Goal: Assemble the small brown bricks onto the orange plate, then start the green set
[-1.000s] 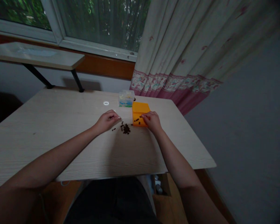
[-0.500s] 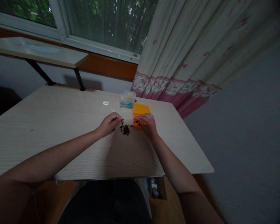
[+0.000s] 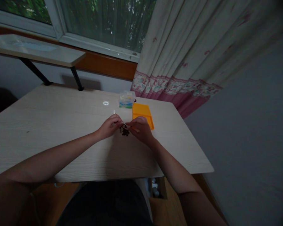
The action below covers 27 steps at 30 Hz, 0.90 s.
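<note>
A small pile of dark brown pellet-like pieces [image 3: 124, 131] lies on the pale wooden table [image 3: 75, 116]. Over its far edge my left hand [image 3: 110, 126] is closed in a pinch; what its fingertips hold is too small to make out. My right hand [image 3: 141, 129], also pinched, meets the left fingertips from the right, and whatever it grips is hidden or too tiny to name. Just behind the right hand lies an orange tray [image 3: 141, 109] with a divided inside, its near left part covered by that hand.
A clear plastic box [image 3: 126, 99] with blue and green contents stands behind the tray. A raised shelf [image 3: 44, 51] on black legs is at the back left. The curtain [image 3: 174, 81] hangs past the table's back right edge. An open drawer [image 3: 158, 188] shows below.
My right hand has moved left from the orange tray to the left fingertips, uncovering more of the tray. The left hand stays nearly in place by the pile.
</note>
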Available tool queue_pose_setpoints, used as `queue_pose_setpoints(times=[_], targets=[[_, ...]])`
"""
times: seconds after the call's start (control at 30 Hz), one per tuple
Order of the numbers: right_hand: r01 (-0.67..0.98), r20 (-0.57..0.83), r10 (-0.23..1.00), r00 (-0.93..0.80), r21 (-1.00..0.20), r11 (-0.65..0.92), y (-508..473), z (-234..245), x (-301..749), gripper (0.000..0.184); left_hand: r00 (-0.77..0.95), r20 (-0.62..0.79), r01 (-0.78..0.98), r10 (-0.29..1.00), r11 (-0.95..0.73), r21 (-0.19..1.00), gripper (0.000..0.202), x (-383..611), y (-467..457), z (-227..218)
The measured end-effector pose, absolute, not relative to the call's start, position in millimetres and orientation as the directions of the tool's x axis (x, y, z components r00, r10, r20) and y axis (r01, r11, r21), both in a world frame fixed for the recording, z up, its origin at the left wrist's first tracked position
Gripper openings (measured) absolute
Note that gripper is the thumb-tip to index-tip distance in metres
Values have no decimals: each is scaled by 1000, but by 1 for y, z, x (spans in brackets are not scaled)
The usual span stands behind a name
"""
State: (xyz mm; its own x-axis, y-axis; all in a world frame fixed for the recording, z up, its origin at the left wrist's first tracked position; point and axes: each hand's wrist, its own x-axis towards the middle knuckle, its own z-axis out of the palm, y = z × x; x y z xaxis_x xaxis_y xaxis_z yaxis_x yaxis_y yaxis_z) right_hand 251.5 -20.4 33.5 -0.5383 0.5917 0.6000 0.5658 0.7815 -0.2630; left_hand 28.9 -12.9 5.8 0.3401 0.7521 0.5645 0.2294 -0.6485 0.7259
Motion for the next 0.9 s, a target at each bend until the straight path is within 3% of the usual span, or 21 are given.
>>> queue_pose_setpoints(times=[0.9], targets=[[618, 625, 596, -504, -221, 755, -19, 27, 243, 22, 369, 551, 234, 748, -649, 725, 35, 28, -13, 5]])
